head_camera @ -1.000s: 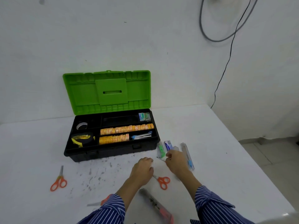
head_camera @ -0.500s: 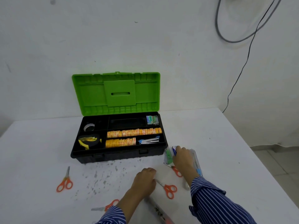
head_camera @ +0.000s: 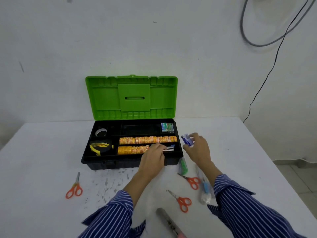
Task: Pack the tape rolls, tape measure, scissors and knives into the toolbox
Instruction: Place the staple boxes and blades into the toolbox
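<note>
The open toolbox (head_camera: 89, 158) has a green lid and a black tray. The tray holds a white tape roll (head_camera: 100, 132), a yellow-black tape measure (head_camera: 101, 147), two rows of yellow tape rolls (head_camera: 147, 140) and packed knives (head_camera: 169, 148) at the front right. My left hand (head_camera: 152, 158) reaches into that front right compartment, fingers closed on the ends of the knives. Just right of the toolbox, my right hand (head_camera: 199, 150) holds up a blue packaged knife (head_camera: 187, 141). On the table lie orange scissors (head_camera: 74, 188), two more pairs (head_camera: 192, 180) (head_camera: 182, 201), a green knife (head_camera: 183, 165) and a blue knife (head_camera: 205, 186).
Small staple boxes (head_camera: 167, 127) sit in the tray's back right corner. A large grey knife with a red end (head_camera: 171, 224) lies at the near edge. The white table (head_camera: 42, 160) ends at the right, with floor beyond. A wall with hanging cables stands close behind.
My right hand picked the blue packaged knife off the table and raised it beside the toolbox. My left hand moved from the table up into the front right compartment.
</note>
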